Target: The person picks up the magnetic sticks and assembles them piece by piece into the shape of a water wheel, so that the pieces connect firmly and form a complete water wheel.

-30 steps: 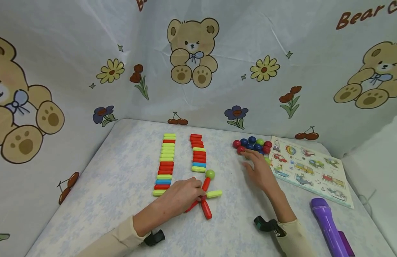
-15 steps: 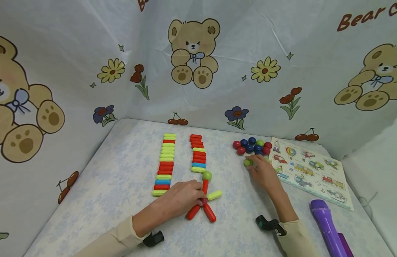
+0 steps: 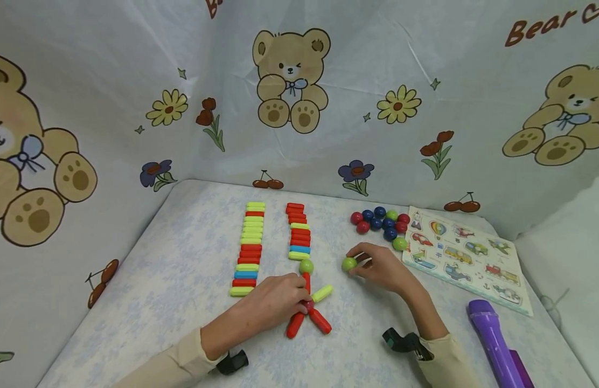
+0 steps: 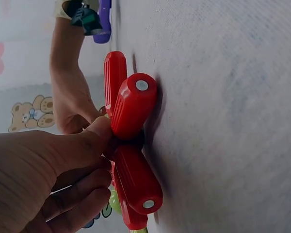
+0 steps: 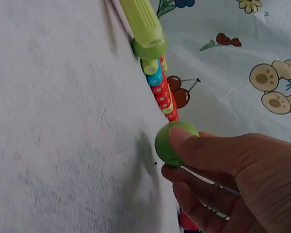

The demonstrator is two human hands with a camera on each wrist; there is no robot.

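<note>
My left hand (image 3: 280, 296) pinches the middle of a magnetic rod-and-ball figure, thumb close to its small red ball (image 3: 308, 305). Several red rods (image 4: 135, 104) with metal end discs and a yellow-green rod (image 3: 322, 293) spread out from that ball. A green ball (image 3: 306, 266) tips the far red rod. To its right, my right hand (image 3: 379, 268) holds another green ball (image 5: 172, 143) between thumb and fingers, close over the table in the right wrist view. My left fingers partly hide the figure's centre and left side.
Two columns of coloured rods, a longer one (image 3: 251, 238) and a shorter one (image 3: 299, 234), lie behind the left hand. Red, blue and green balls (image 3: 375, 223) cluster at the back beside a picture board (image 3: 466, 258). A purple toy microphone (image 3: 493, 339) lies front right.
My right hand has taken a green ball from the cluster and carried it left and nearer. The figure has turned slightly under my left hand, its green-tipped rod swinging left.
</note>
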